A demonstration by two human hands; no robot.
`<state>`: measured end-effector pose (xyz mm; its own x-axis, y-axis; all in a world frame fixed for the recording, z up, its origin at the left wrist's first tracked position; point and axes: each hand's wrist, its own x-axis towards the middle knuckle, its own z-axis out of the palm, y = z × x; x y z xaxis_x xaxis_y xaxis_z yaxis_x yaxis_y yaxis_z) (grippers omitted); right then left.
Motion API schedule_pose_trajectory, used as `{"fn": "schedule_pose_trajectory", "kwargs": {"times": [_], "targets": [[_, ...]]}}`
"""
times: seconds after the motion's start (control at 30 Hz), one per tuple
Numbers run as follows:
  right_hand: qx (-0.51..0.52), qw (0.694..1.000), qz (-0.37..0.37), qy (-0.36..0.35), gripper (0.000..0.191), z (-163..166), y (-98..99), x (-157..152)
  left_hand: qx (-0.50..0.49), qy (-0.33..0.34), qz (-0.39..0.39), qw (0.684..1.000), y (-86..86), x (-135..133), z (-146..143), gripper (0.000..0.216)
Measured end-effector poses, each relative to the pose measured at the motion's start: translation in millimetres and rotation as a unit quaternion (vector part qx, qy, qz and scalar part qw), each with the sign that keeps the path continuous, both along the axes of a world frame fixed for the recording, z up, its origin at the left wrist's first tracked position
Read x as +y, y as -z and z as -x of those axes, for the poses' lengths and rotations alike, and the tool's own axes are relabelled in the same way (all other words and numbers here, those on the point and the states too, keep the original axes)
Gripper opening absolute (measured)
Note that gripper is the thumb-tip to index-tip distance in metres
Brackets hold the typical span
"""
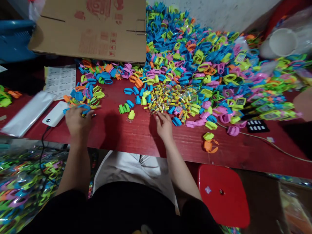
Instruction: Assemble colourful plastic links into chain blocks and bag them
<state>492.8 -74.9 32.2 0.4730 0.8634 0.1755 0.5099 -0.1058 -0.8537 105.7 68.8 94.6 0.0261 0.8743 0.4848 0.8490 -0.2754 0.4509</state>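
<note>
- Across the red wooden tabletop [136, 139], a broad heap of blue, yellow, pink and orange plastic bands [200, 55] is spread from 12 o'clock to 3 o'clock, as seen from the wearer's seat.
- At 9 o'clock from the heap, the left hand [78, 122] is held palm down over a smaller scatter of the bands. Its fingers are curled and pressed together on a blue plastic band [84, 109]; whether that band is pinched cannot be told.
- The right hand [164, 126] is held at 6 o'clock from a mound of small yellow pieces in clear wrappers [170, 99]. Its fingers [159, 116] are loosely spread, reach the mound's lower edge, and pinch nothing visible.
- Between the hands, a few green and yellow bands [125, 108] are lying apart.
- A white power bank [55, 113] and a silvery plastic sleeve [28, 113] are placed at 9 o'clock, near the left hand.
- A brown cardboard sheet [87, 29] is laid at 11 o'clock, overlapping the table's far edge.
- A red plastic stool [223, 195] is seen at 4 o'clock, below the table.
</note>
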Motion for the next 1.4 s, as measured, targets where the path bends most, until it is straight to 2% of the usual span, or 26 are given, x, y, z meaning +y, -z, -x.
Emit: {"fn": "schedule_pose_trajectory", "kwargs": {"times": [0.07, 0.1, 0.17, 0.23, 0.27, 0.37, 0.43, 0.5, 0.6, 0.73, 0.83, 0.9, 0.97, 1.03, 1.1, 1.17, 1.27, 1.4], "targets": [[-0.067, 0.995, 0.05, 0.048, 0.048, -14, 12.2, 16, 0.01, -0.062, -0.019, 0.998, -8.0, 15, 9, 0.036], [-0.09, 0.991, 0.076, 0.06, 0.052, -17, 17.6, 22, 0.011, -0.057, -0.03, 0.998, -8.9, 16, 3, 0.035], [-0.119, 0.985, 0.107, 0.068, 0.056, -14, 25.9, 29, 0.015, 0.001, -0.023, 1.0, -3.4, 11, -26, 0.026], [-0.139, 0.981, 0.117, 0.072, 0.054, -8, 30.6, 30, 0.02, 0.065, 0.044, 0.997, 9.2, 3, -70, 0.025], [-0.148, 0.979, 0.119, 0.072, 0.051, -5, 31.8, 29, 0.023, 0.072, 0.08, 0.994, 16.5, 2, -93, 0.027], [-0.17, 0.976, 0.127, 0.054, 0.039, -2, 32.9, 23, 0.023, 0.02, 0.155, 0.987, 35.0, 8, -142, 0.027], [-0.173, 0.976, 0.128, 0.04, 0.033, -4, 33.3, 20, 0.008, -0.003, 0.21, 0.978, 41.0, 15, -154, 0.025], [-0.166, 0.978, 0.12, 0.034, 0.027, -7, 34.1, 18, -0.03, 0.005, 0.252, 0.967, 42.4, 17, -151, 0.022], [-0.14, 0.983, 0.105, 0.046, 0.023, -12, 36.0, 17, -0.115, 0.038, 0.253, 0.96, 39.9, 0, -135, 0.015], [-0.082, 0.99, 0.092, 0.071, 0.023, -11, 34.5, 4, -0.199, 0.074, 0.227, 0.95, 35.8, -48, -110, 0.02], [0.033, 0.997, 0.028, 0.059, 0.019, 6, 22.9, -18, -0.197, 0.115, 0.203, 0.952, 32.6, -84, -98, 0.026], [0.176, 0.984, -0.021, 0.017, 0.033, 28, 8.5, -33, -0.17, 0.166, 0.179, 0.955, 29.9, -104, -97, 0.027], [0.309, 0.949, -0.046, -0.045, 0.045, 52, -8.7, -43, -0.139, 0.229, 0.14, 0.953, 26.7, -118, -101, 0.024], [0.366, 0.924, -0.059, -0.097, 0.049, 73, -24.9, -49, -0.113, 0.283, 0.088, 0.948, 23.1, -127, -109, 0.019], [0.353, 0.926, -0.068, -0.117, 0.048, 86, -37.1, -53, -0.096, 0.317, 0.034, 0.943, 19.2, -132, -117, 0.014], [0.312, 0.941, -0.073, -0.11, 0.046, 92, -44.4, -56, -0.078, 0.331, -0.001, 0.94, 15.2, -135, -123, 0.014], [0.273, 0.955, -0.082, -0.086, 0.046, 94, -49.3, -63, -0.043, 0.333, -0.015, 0.942, 10.0, -136, -126, 0.018], [0.259, 0.958, -0.089, -0.081, 0.044, 94, -51.4, -71, -0.019, 0.353, -0.063, 0.933, 7.0, -137, -127, 0.017]]}}
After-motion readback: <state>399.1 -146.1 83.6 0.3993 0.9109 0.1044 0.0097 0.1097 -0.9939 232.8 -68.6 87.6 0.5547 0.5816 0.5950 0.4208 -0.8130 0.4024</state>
